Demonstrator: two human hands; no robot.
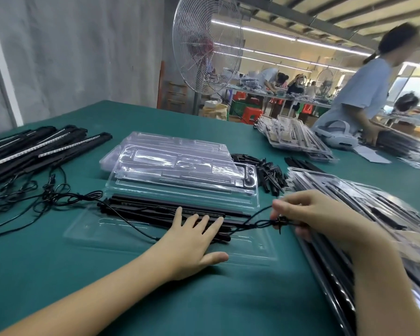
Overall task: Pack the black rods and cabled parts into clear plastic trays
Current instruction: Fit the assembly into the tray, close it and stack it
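Observation:
A clear plastic tray (107, 235) lies on the green table in front of me with several black rods (146, 209) laid lengthwise in it. My left hand (192, 243) presses flat on the rods' right part, fingers straight. My right hand (318, 214) pinches a bundled black cable (260, 224) by its tie, just right of the tray. The cable runs back across the rods to the left. Behind the tray sits a stack of empty clear trays (180, 166).
More black rods with white strips (41, 146) and loose cables (34, 192) lie at the left. Small black parts (269, 173) are piled behind the stack. Packed trays (374, 214) are heaped at the right. A person (359, 98) works at the far right beside more trays (294, 137).

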